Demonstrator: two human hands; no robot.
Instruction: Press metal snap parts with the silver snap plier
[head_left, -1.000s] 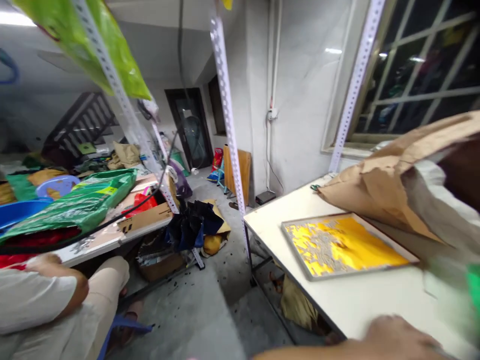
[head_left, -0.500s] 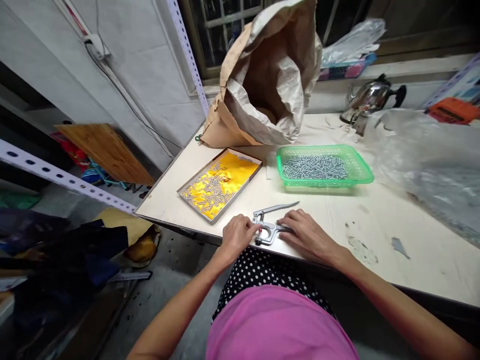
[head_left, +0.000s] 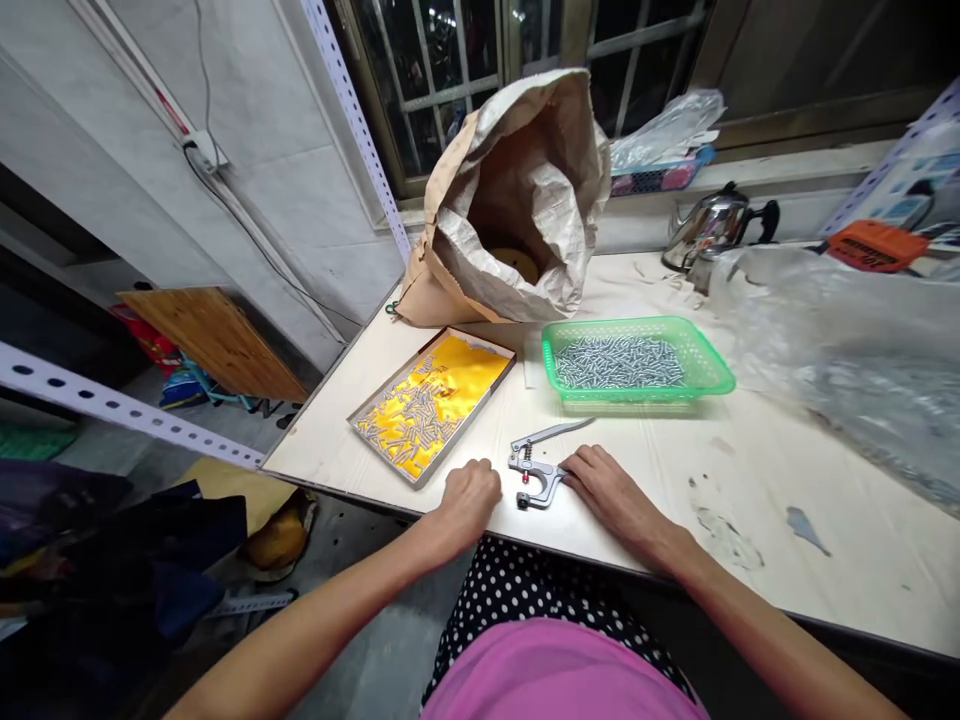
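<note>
Snap pliers [head_left: 541, 482] with a spring and a red tip in their jaw lie on the table by its front edge, handles apart. My right hand [head_left: 609, 497] is closed on their lower handle. Just left of the jaw, my left hand [head_left: 470, 497] is curled with thumb and fingers together, apart from the pliers; anything in it is hidden. Beyond that hand a shallow tray [head_left: 474, 358] with a yellow bottom holds many small metal pins [head_left: 421, 415]. A green plastic basket [head_left: 712, 372] behind the pliers contains a heap of silvery screw-like pieces [head_left: 619, 362].
A large open paper sack [head_left: 442, 285] stands at the back of the table [head_left: 637, 440]. To the right are a metal kettle [head_left: 716, 228], clear plastic sheeting [head_left: 847, 340] and an orange item [head_left: 877, 246]. A perforated metal rail [head_left: 127, 408] runs along the left.
My left hand has drawn away from the pliers' jaw to the left. My right hand stays on the handle. The camera view has shifted slightly.
</note>
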